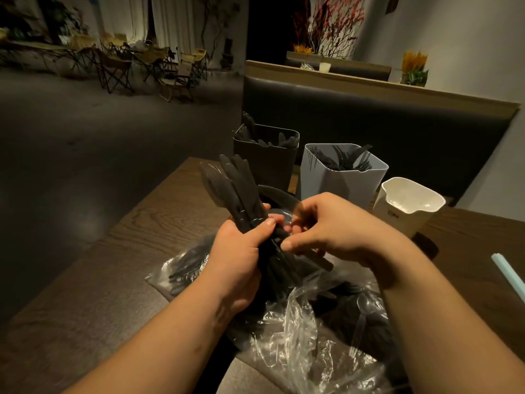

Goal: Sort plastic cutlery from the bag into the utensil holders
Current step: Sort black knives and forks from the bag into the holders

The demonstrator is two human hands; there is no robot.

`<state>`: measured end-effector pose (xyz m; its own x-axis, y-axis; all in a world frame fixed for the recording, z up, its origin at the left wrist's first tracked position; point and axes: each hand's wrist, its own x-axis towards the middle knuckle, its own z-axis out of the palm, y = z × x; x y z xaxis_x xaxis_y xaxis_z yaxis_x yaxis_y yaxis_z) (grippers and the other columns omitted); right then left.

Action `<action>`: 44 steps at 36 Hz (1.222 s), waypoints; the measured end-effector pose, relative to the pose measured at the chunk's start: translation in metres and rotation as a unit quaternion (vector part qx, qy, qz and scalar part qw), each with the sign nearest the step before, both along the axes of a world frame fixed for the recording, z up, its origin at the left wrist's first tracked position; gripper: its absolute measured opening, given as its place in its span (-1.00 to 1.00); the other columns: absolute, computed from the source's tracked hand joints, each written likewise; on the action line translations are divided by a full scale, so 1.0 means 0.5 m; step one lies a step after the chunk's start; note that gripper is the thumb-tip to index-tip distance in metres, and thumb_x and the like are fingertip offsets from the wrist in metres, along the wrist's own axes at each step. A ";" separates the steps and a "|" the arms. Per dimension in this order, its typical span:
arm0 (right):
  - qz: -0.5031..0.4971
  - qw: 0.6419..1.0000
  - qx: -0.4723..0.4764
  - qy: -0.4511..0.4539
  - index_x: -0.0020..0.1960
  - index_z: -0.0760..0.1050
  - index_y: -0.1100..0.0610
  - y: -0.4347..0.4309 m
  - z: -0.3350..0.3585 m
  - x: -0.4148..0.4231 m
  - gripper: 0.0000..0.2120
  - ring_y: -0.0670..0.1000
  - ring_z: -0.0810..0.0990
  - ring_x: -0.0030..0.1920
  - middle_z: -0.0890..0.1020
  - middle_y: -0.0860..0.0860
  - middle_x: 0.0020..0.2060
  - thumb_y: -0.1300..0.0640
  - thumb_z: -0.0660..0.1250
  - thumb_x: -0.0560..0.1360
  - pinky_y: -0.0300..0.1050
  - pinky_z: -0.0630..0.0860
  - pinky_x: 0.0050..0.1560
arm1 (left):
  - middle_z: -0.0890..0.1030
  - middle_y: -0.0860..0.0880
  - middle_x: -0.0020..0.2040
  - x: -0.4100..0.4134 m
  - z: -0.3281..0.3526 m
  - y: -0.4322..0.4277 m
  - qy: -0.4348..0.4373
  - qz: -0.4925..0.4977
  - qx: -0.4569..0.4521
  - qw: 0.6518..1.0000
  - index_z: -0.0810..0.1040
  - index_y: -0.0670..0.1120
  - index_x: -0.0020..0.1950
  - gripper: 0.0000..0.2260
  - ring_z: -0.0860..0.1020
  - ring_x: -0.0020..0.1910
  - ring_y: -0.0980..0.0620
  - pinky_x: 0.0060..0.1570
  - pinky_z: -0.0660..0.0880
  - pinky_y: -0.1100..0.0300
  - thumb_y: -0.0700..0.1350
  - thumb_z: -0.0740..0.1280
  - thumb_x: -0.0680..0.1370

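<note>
My left hand (241,254) grips a bundle of black plastic knives (231,186), blades fanning up and to the left. My right hand (324,226) pinches black cutlery pieces at the bundle's handle end. Under both hands lies a clear plastic bag (309,334) with more black cutlery inside. Three holders stand behind: a dark holder (265,163) with black cutlery in it, a grey-white holder (338,180) with black forks, and a cream holder (403,211) that shows no cutlery.
The dark wooden table (142,251) has its left edge close by, with open floor beyond. A black padded bench back (369,115) rises behind the holders. A pale blue stick (508,274) lies at the right edge. Folding chairs (176,72) stand far off.
</note>
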<state>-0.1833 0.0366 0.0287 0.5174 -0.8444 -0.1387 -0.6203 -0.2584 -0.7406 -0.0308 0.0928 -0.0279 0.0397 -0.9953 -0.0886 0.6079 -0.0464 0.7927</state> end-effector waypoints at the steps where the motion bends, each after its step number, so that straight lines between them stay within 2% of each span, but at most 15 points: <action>1: 0.002 1.000 -0.010 0.013 -0.14 0.61 0.13 -0.002 -0.002 0.002 -0.84 -0.04 0.67 -0.28 0.67 -0.01 -0.34 0.15 0.58 0.38 -0.16 0.54 -0.28 | 0.72 -0.14 -0.03 0.001 0.000 0.000 0.002 0.002 -0.001 1.000 0.50 -0.13 0.29 -0.76 0.72 -0.06 -0.08 -0.22 0.65 0.10 -0.29 0.26 0.64; 6: -0.017 0.999 -0.033 0.009 -0.07 0.64 0.08 -0.009 0.012 -0.020 -0.89 -0.05 0.58 -0.37 0.66 0.02 -0.36 0.25 0.50 0.46 -0.22 0.51 -0.33 | 0.73 -0.14 -0.11 -0.008 0.001 -0.004 0.032 0.012 0.008 0.999 0.52 -0.15 0.21 -0.81 0.72 -0.18 -0.03 -0.29 0.63 0.14 -0.31 0.25 0.64; 10: -0.076 0.993 -0.050 -0.071 -0.11 0.57 0.16 -0.016 0.023 -0.043 -0.87 -0.07 0.48 -0.47 0.54 0.03 -0.43 0.37 0.39 0.51 -0.19 0.45 -0.40 | 0.64 -0.16 -0.07 -0.005 -0.006 -0.016 0.071 0.041 0.028 0.996 0.48 -0.17 0.25 -0.78 0.66 -0.20 -0.02 -0.14 0.63 0.06 -0.35 0.25 0.63; 13: -0.108 0.986 -0.022 -0.121 -0.08 0.57 0.14 -0.018 0.037 -0.065 -0.87 -0.13 0.47 -0.46 0.55 0.03 -0.39 0.35 0.36 0.54 -0.27 0.40 -0.44 | 0.63 -0.15 -0.09 0.002 -0.005 -0.018 0.075 0.036 0.020 0.996 0.46 -0.15 0.29 -0.74 0.66 -0.22 -0.01 -0.15 0.64 0.07 -0.34 0.26 0.63; 17: -0.095 0.984 0.027 -0.151 -0.12 0.55 0.13 -0.011 0.044 -0.069 -0.84 -0.16 0.48 -0.48 0.55 0.01 -0.40 0.36 0.34 0.54 -0.32 0.37 -0.47 | 0.59 -0.06 -0.24 -0.002 -0.008 -0.018 0.081 0.023 0.011 0.996 0.47 -0.14 0.26 -0.82 0.60 -0.29 0.02 -0.21 0.59 0.09 -0.23 0.26 0.65; 20: -0.084 0.984 0.051 -0.151 -0.10 0.54 0.18 -0.008 0.041 -0.060 -0.87 -0.18 0.48 -0.50 0.55 -0.01 -0.43 0.38 0.33 0.54 -0.34 0.38 -0.49 | 0.54 -0.02 -0.27 -0.002 -0.012 -0.019 0.084 0.015 0.007 0.996 0.47 -0.11 0.19 -0.88 0.54 -0.33 0.05 -0.22 0.55 0.12 -0.15 0.27 0.66; 23: -0.078 0.984 0.060 -0.145 -0.11 0.54 0.19 -0.007 0.034 -0.052 -0.88 -0.15 0.51 -0.46 0.57 0.02 -0.39 0.37 0.36 0.53 -0.32 0.40 -0.45 | 0.49 -0.01 -0.29 0.001 -0.012 -0.019 0.081 0.021 -0.004 0.996 0.47 -0.09 0.06 -0.95 0.46 -0.37 0.08 -0.27 0.49 0.17 -0.13 0.30 0.64; 27: -0.044 0.993 0.056 -0.091 -0.12 0.58 0.19 -0.005 0.024 -0.048 -0.95 -0.05 0.56 -0.37 0.63 0.06 -0.34 0.27 0.42 0.52 -0.16 0.44 -0.34 | 0.45 -0.02 -0.30 0.003 -0.009 -0.018 0.067 0.031 -0.013 0.997 0.45 -0.11 -0.04 -0.90 0.42 -0.39 0.09 -0.32 0.44 0.18 -0.12 0.32 0.62; 29: -0.020 0.996 0.061 -0.061 -0.15 0.63 0.15 -0.004 0.021 -0.044 -0.92 0.03 0.55 -0.35 0.68 0.14 -0.29 0.18 0.45 0.51 -0.13 0.43 -0.37 | 0.45 -0.02 -0.31 0.002 -0.010 -0.017 0.063 0.027 -0.012 0.998 0.46 -0.12 -0.06 -0.89 0.43 -0.39 0.08 -0.29 0.44 0.17 -0.12 0.33 0.61; 32: 0.007 0.997 0.065 -0.037 -0.14 0.65 0.16 0.001 0.016 -0.030 -0.91 -0.04 0.56 -0.35 0.71 0.15 -0.24 0.15 0.46 0.51 -0.27 0.43 -0.36 | 0.44 -0.04 -0.33 0.000 -0.015 -0.015 0.044 0.020 -0.012 0.999 0.48 -0.13 -0.11 -0.85 0.44 -0.38 0.06 -0.25 0.44 0.14 -0.10 0.36 0.59; 35: 0.025 0.993 0.102 -0.050 -0.13 0.65 0.16 0.005 0.014 -0.020 -0.94 -0.10 0.54 -0.42 0.68 0.13 -0.25 0.19 0.45 0.51 -0.29 0.40 -0.41 | 0.41 -0.07 -0.34 0.000 -0.019 -0.012 0.017 0.007 -0.017 1.000 0.49 -0.13 -0.16 -0.83 0.42 -0.37 0.02 -0.29 0.44 0.14 -0.09 0.36 0.58; 38: 0.045 0.994 0.093 -0.038 -0.07 0.66 0.14 0.008 0.012 -0.016 -0.98 -0.14 0.56 -0.38 0.69 0.07 -0.22 0.20 0.46 0.50 -0.24 0.44 -0.35 | 0.41 -0.06 -0.35 0.003 -0.016 -0.009 0.011 -0.003 -0.030 0.999 0.48 -0.12 -0.18 -0.83 0.42 -0.39 0.03 -0.30 0.43 0.13 -0.12 0.32 0.61; 41: 0.025 0.992 0.075 -0.096 0.00 0.64 0.15 0.010 0.013 -0.008 -0.91 -0.18 0.53 -0.42 0.69 0.06 -0.20 0.18 0.45 0.50 -0.26 0.41 -0.38 | 0.41 -0.04 -0.37 -0.001 -0.011 -0.005 0.005 -0.008 -0.044 0.999 0.49 -0.13 -0.14 -0.86 0.42 -0.43 0.06 -0.35 0.42 0.16 -0.16 0.30 0.61; 44: -0.054 0.979 0.031 -0.196 0.01 0.65 0.11 0.011 0.012 0.007 -0.86 -0.19 0.54 -0.42 0.68 0.02 -0.22 0.10 0.46 0.47 -0.33 0.38 -0.44 | 0.42 -0.03 -0.38 -0.008 -0.009 0.000 -0.016 -0.024 -0.058 0.998 0.55 -0.19 0.00 -0.89 0.42 -0.45 0.07 -0.39 0.43 0.19 -0.16 0.30 0.62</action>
<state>-0.1799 0.0422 0.0346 0.4487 -0.8937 -0.0012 -0.3074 -0.1532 -0.9392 -0.0349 0.0926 -0.0325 -0.0071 -0.9996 0.0285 0.5808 0.0191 0.8138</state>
